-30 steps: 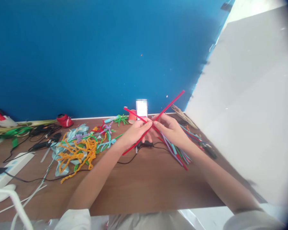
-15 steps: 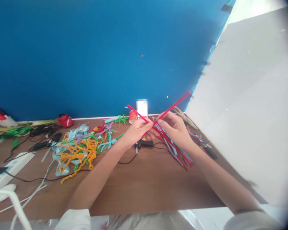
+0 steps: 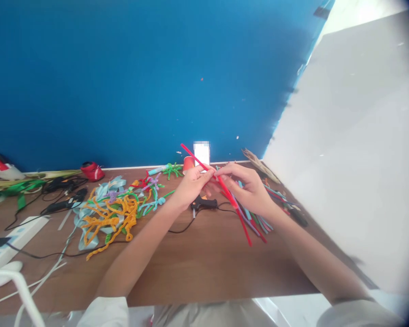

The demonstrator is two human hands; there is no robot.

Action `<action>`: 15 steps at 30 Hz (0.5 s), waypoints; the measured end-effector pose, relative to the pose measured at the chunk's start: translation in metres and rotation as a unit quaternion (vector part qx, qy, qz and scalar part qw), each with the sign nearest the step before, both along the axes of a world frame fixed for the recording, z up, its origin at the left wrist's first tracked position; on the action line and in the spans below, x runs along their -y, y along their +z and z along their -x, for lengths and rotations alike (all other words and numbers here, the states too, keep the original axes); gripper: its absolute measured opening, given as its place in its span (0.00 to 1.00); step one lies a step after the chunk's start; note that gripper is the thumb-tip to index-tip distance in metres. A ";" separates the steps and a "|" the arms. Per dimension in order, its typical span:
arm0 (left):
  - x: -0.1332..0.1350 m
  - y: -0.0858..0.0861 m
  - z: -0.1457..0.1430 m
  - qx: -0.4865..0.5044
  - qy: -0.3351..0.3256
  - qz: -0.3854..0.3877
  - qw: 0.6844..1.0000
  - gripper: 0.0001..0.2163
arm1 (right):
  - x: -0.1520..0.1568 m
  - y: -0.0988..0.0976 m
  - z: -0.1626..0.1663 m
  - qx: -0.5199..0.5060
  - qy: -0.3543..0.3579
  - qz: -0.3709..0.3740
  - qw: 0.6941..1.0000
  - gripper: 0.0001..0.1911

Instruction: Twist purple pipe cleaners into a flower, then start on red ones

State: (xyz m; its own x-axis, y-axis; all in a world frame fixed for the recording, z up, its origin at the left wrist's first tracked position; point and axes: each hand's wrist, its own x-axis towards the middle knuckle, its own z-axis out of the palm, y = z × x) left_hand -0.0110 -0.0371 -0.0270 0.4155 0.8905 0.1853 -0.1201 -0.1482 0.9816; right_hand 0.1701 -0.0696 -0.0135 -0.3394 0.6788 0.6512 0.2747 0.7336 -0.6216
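Observation:
Both hands meet above the back of a brown wooden table [image 3: 197, 263]. My left hand [image 3: 191, 186] pinches a red pipe cleaner [image 3: 221, 186] near its upper part. My right hand [image 3: 250, 188] pinches the same bundle of red pipe cleaners just to the right; they now lie nearly along one line, slanting from upper left down to the right. Under my right hand lies a loose pile of straight pipe cleaners [image 3: 259, 220] in red, blue, green and purple.
A tangle of orange, green and light-blue pipe cleaner shapes [image 3: 112, 211] lies to the left. A black glue gun [image 3: 204, 204] with its cable sits under my hands. A power strip [image 3: 10, 238] and cables lie far left. A white board [image 3: 354, 150] leans at right.
The two red pipe cleaners, crossed in an X before, have been swung together into nearly one line. The end that pointed up to the right has dropped out of sight.

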 end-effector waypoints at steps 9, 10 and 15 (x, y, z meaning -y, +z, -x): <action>-0.004 -0.006 0.004 -0.038 0.013 -0.018 0.999 0.18 | 0.000 0.000 0.003 0.027 0.032 0.006 0.999 0.09; -0.005 -0.007 0.003 -0.038 0.017 -0.016 0.999 0.18 | -0.001 -0.001 0.003 0.036 0.037 0.006 0.999 0.09; -0.003 -0.008 -0.002 -0.004 0.024 0.029 0.999 0.19 | -0.004 -0.009 0.005 0.096 0.004 -0.072 0.993 0.09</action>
State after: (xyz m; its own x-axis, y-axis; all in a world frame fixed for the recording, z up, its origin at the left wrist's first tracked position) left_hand -0.0088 -0.0343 -0.0349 0.3729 0.9187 0.1299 -0.1071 -0.0965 0.9896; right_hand 0.1648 -0.0658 -0.0228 -0.4710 0.5809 0.6638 0.3723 0.8131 -0.4475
